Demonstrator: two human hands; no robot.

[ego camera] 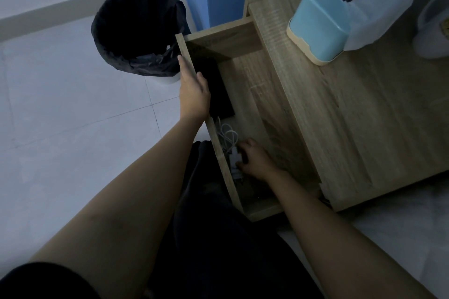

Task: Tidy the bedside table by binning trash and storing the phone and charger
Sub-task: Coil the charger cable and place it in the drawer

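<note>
The wooden drawer [245,94] of the bedside table [352,114] stands pulled out. A black phone [216,90] lies flat inside it along the front wall. My left hand [193,91] rests on the drawer's front edge with its fingers straight, partly over the phone. Nearer to me in the drawer lies a white charger [234,156] with its coiled white cable [227,135]. My right hand [256,159] is down in the drawer, its fingers curled round the charger plug.
A bin [138,31] lined with a black bag stands on the tiled floor left of the drawer. On the tabletop sit a light-blue tissue box [340,14] and a white object [435,19] at the right edge. A blue wall rises behind.
</note>
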